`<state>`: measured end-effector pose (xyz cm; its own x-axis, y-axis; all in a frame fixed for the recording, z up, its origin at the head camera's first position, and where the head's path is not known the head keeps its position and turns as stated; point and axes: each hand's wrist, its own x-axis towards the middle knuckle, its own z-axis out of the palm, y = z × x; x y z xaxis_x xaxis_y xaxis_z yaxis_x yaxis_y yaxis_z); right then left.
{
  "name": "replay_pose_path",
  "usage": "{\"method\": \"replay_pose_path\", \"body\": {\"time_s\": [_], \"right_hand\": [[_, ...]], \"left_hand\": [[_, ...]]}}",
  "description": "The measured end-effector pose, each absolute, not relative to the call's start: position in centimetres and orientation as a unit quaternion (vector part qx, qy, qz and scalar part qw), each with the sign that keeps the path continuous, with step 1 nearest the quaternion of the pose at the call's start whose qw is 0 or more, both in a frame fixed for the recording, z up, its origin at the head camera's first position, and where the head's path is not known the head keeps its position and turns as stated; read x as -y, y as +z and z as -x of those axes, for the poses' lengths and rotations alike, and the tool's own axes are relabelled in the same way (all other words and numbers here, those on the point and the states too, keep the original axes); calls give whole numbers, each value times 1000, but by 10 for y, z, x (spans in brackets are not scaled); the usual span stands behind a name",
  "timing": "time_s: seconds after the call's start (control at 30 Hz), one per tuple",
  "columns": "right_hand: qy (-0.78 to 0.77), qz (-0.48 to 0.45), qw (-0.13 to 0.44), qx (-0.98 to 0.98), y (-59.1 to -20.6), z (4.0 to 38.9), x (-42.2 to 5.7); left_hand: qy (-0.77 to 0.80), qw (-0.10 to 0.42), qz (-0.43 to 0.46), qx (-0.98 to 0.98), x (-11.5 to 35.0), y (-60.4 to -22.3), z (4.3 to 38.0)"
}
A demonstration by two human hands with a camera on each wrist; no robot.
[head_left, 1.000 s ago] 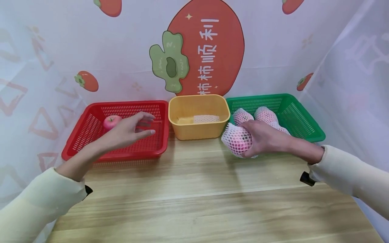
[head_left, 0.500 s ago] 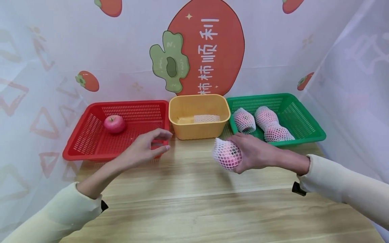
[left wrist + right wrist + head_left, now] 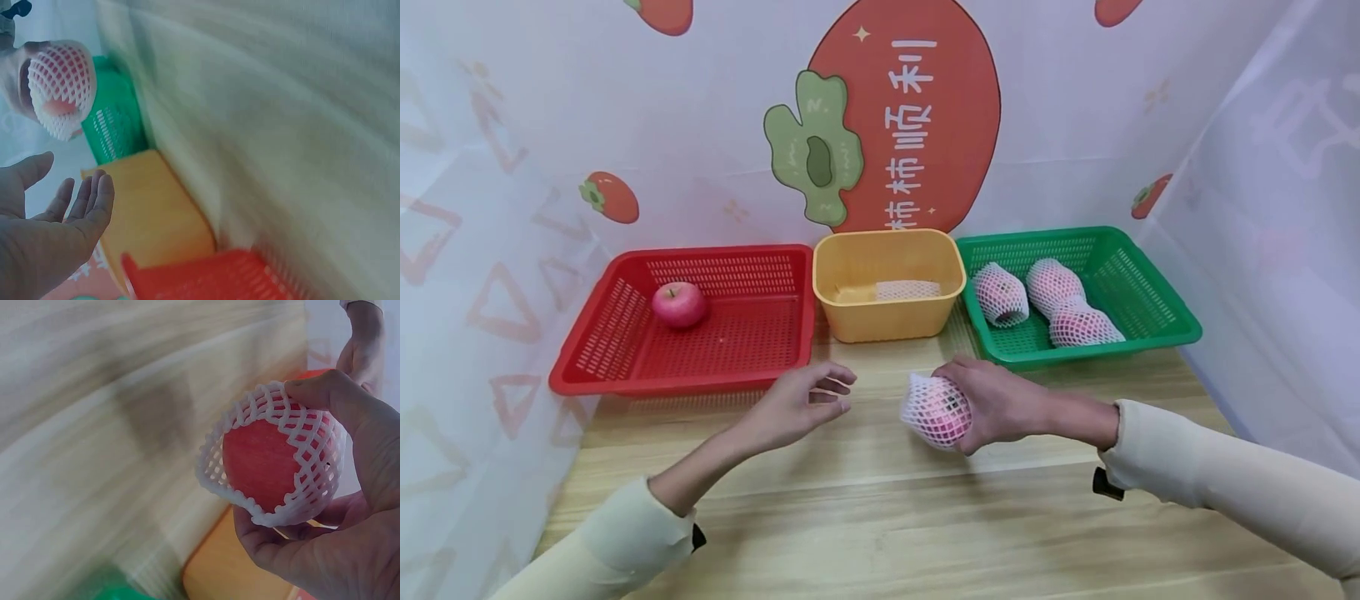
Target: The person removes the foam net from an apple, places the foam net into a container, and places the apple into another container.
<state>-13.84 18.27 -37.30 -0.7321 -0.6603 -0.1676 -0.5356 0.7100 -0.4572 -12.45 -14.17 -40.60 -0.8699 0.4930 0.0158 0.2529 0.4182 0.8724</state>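
Observation:
My right hand [image 3: 1000,406] grips an apple [image 3: 261,464] wrapped in a white foam net sleeve [image 3: 312,447], thumb on one side and fingers curled under the other. In the right wrist view the sleeve's near end gapes and bare red skin shows through it. The wrapped apple hangs over the middle of the wooden table. My left hand [image 3: 797,404] hovers to its left with fingers relaxed and apart, holding nothing. The left wrist view shows its palm and loosely bent fingers [image 3: 94,200] short of the netted apple.
A red basket [image 3: 681,385] at the left holds one bare apple [image 3: 679,304]. In the middle, a yellow bin [image 3: 887,321] contains a flat foam net [image 3: 907,289]. The green basket [image 3: 1157,337] at the right holds several netted apples [image 3: 1002,293]. Behind them hangs a printed cloth [image 3: 700,108].
My right hand has carried the netted apple out from the green basket, toward me and leftward. The left hand has moved from over the red basket to the right and nearer me.

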Motion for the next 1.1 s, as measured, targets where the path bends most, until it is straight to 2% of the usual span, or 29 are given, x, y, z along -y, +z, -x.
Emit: {"method": "replay_pose_path", "body": {"time_s": [0.17, 0.47, 0.67, 1.1], "right_hand": [[-199, 331, 169, -907, -384, 137, -181], [-210, 335, 173, -902, -403, 136, -181], [-212, 350, 158, -899, -414, 136, -181], [-197, 347, 163, -902, -424, 136, -179]], "left_hand": [[509, 141, -228, -818, 134, -421, 121], [535, 141, -253, -793, 119, -442, 119], [538, 152, -253, -790, 107, -449, 118], [521, 155, -254, -800, 99, -465, 118]]}}
